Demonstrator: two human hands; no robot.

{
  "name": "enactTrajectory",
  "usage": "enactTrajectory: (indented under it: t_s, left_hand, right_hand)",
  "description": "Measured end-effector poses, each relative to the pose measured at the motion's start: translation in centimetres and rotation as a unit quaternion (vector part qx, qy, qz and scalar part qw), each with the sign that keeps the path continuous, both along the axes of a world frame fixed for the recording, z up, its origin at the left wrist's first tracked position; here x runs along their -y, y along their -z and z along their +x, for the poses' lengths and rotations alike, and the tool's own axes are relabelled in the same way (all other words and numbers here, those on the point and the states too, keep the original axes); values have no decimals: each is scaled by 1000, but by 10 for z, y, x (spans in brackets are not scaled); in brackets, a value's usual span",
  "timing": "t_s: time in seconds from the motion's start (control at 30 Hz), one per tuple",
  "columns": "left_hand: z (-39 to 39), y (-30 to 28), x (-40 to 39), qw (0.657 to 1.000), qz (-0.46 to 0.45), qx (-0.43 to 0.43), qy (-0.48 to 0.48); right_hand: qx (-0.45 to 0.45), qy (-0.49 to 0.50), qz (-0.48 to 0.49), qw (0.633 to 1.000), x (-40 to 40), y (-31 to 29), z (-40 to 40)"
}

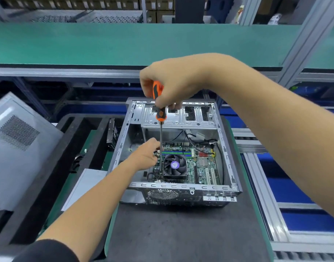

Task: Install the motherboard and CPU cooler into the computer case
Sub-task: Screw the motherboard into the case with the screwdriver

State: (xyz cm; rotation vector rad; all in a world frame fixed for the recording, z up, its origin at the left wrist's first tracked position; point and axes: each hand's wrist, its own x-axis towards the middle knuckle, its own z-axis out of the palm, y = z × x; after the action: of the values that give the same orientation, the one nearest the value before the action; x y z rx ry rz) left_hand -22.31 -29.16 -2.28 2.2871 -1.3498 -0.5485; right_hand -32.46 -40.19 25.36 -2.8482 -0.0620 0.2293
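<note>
Mobo (199, 163) flat in open case (226, 154) w/ cooler (174, 167) on it | R hand (173, 86) fisted on screwdriver (159, 112), upright, tip at cooler's left edge | L hand (146, 155) pinches shaft, prob. steadying

Open grey sheet-metal computer case (227, 161): bare stamped steel, dull satin sheen, punched slots along the rims; inside it a green circuit-board motherboard (202, 163), slightly glossy, carrying a black matt plastic fan cooler (174, 165) with a shiny purple hub sticker. Screwdriver with orange-and-black handle (159, 103) looks like moulded plastic with a dimpled rubbery grip patch, its thin shaft polished bright metal. Case sits on a dark grey matt mat (172, 233), faintly grainy; pale grey perforated metal side panel (16, 146) at left, smooth, blurred
</note>
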Motion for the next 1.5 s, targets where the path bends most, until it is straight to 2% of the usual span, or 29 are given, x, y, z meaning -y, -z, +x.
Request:
enactTrajectory:
  t_s: [0.1, 0.2, 0.3, 0.4, 0.53, 0.67, 0.73, 0.93, 1.03, 1.3, 1.5]
  left_hand:
    - [0, 3, -1, 1000, 22, -18, 11]
    - [1, 5, 0, 999, 35, -24, 1]
    - [1, 2, 1, 998, 61, -2, 3]
    - [1, 4, 2, 996, 83, 11, -4]
    - [5, 7, 3, 995, 99, 6, -11]
    - [5, 10, 2, 996, 85, -30, -18]
    - [4, 9, 2, 997, 64, -47, -20]
    - [7, 5, 10, 998, -5, -40, -57]
    - [7, 6, 13, 998, -23, 5, -59]
    - [6, 6, 11, 995, -4, -75, -62]
    - [5, 5, 9, 998, 22, -52, -32]
  right_hand:
    - [48, -7, 20, 999, -2, 6, 1]
    - [113, 30, 27, 993, -5, 19, 4]
    - [109, 41, 49, 992, -3, 22, 6]
    - [92, 36, 114, 989, 0, 22, 4]
    - [133, 74, 150, 977, 1, 27, 6]
    - [191, 103, 101, 971, 7, 19, 11]
    - [206, 106, 111, 966, 11, 14, 13]
    - [221, 96, 81, 967, 11, 14, 19]
    - [215, 96, 71, 969, 8, 19, 22]
    - [219, 98, 41, 970, 10, 30, 27]
    - [217, 103, 44, 970, 13, 35, 24]
